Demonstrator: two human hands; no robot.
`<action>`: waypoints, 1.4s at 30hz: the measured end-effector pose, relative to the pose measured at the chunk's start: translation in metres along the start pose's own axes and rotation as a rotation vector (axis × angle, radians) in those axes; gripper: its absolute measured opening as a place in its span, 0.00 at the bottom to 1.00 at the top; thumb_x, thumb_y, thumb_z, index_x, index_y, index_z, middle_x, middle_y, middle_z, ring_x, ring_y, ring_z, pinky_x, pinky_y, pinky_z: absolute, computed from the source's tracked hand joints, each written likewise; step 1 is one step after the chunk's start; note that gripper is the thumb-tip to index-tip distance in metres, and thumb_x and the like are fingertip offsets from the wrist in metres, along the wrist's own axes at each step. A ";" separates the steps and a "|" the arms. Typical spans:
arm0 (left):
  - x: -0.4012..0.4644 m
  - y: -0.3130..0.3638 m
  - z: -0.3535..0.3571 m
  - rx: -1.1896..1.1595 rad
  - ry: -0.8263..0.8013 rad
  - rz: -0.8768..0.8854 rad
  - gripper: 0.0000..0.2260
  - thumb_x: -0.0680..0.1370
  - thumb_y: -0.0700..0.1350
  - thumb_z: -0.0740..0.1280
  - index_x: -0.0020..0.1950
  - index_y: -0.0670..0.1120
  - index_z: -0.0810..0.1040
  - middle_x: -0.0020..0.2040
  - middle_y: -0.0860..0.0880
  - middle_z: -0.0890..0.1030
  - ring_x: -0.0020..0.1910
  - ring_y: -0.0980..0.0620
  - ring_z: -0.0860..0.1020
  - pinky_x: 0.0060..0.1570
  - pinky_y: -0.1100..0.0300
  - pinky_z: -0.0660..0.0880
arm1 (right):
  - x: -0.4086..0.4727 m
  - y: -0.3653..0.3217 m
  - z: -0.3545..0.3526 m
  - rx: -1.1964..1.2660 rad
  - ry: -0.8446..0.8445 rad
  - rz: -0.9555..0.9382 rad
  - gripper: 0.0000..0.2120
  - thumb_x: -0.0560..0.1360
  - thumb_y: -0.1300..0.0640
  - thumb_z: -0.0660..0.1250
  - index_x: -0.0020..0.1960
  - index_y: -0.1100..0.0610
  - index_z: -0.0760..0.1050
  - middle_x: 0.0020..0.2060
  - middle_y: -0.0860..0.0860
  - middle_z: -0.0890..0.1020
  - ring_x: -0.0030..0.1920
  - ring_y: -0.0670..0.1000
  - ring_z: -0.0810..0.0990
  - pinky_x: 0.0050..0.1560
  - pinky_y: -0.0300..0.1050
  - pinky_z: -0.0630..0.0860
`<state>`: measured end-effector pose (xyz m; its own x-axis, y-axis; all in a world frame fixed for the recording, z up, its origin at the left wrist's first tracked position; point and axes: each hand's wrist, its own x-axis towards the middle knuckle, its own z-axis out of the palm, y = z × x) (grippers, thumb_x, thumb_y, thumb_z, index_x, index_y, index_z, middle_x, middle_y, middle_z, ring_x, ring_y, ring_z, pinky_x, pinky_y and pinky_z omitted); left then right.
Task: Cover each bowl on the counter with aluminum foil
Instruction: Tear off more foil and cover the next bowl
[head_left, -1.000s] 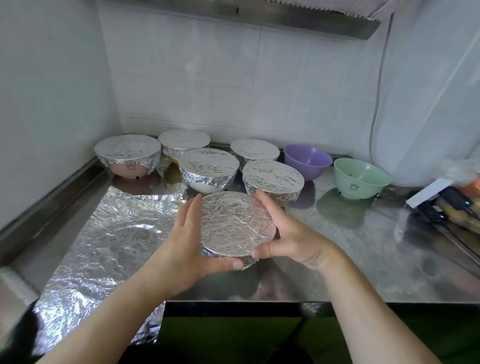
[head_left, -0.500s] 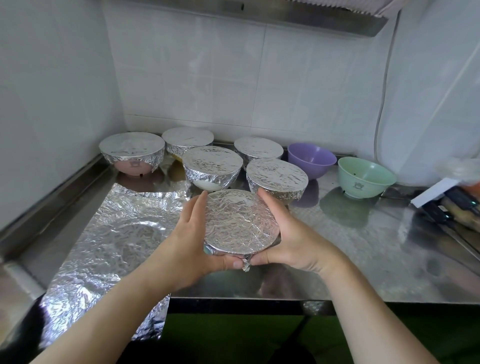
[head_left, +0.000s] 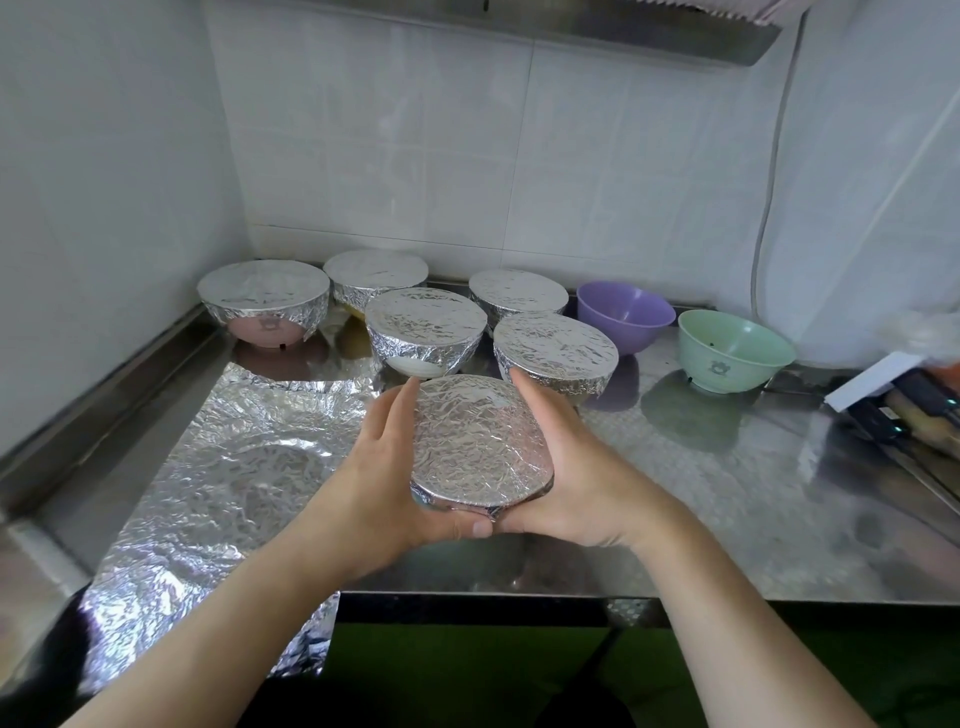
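A foil-covered bowl (head_left: 478, 441) is held over the steel counter (head_left: 727, 493) near its front edge. My left hand (head_left: 384, 483) cups its left side and my right hand (head_left: 571, 467) cups its right side, thumbs meeting under the near rim. Behind it stand several bowls wrapped in foil, the nearest ones at centre (head_left: 423, 330) and right (head_left: 556, 351). A purple bowl (head_left: 626, 314) and a green bowl (head_left: 735, 351) stand uncovered at the back right. A crumpled foil sheet (head_left: 218, 478) lies flat on the counter's left part, hanging over the front edge.
White tiled walls close off the left and back. A white box and dark-handled utensils (head_left: 904, 405) lie at the counter's right end. A cable (head_left: 769, 208) hangs down the right wall. A raised steel ledge (head_left: 104, 384) runs along the left side.
Both hands have carried the foil-covered bowl slightly away from me toward the other bowls, and the thumbs have closed in together under its near rim.
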<state>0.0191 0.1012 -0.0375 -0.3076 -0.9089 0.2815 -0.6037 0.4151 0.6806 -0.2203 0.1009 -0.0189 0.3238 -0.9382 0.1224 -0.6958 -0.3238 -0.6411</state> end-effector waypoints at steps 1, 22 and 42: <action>0.000 0.000 0.000 -0.001 -0.001 0.001 0.70 0.56 0.72 0.80 0.85 0.50 0.43 0.81 0.60 0.50 0.78 0.61 0.56 0.72 0.65 0.58 | 0.000 -0.001 0.000 -0.021 -0.002 0.000 0.71 0.60 0.39 0.87 0.86 0.42 0.40 0.81 0.33 0.48 0.81 0.34 0.47 0.81 0.39 0.50; -0.003 0.006 0.006 0.059 0.077 -0.013 0.70 0.57 0.65 0.85 0.84 0.54 0.41 0.82 0.53 0.56 0.79 0.52 0.62 0.68 0.58 0.67 | 0.003 -0.013 -0.013 -0.075 -0.195 0.100 0.72 0.62 0.32 0.83 0.82 0.37 0.29 0.81 0.31 0.33 0.80 0.34 0.34 0.85 0.50 0.45; 0.009 0.047 0.024 -0.137 0.364 -0.237 0.32 0.84 0.65 0.54 0.83 0.49 0.56 0.81 0.50 0.59 0.78 0.50 0.64 0.67 0.57 0.63 | 0.036 -0.029 0.016 0.254 0.394 0.161 0.20 0.86 0.44 0.60 0.69 0.55 0.80 0.67 0.46 0.82 0.67 0.42 0.77 0.69 0.40 0.68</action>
<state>-0.0300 0.1139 -0.0192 0.1209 -0.9431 0.3097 -0.5158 0.2069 0.8313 -0.1784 0.0790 -0.0077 -0.0761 -0.9647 0.2523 -0.5228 -0.1768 -0.8339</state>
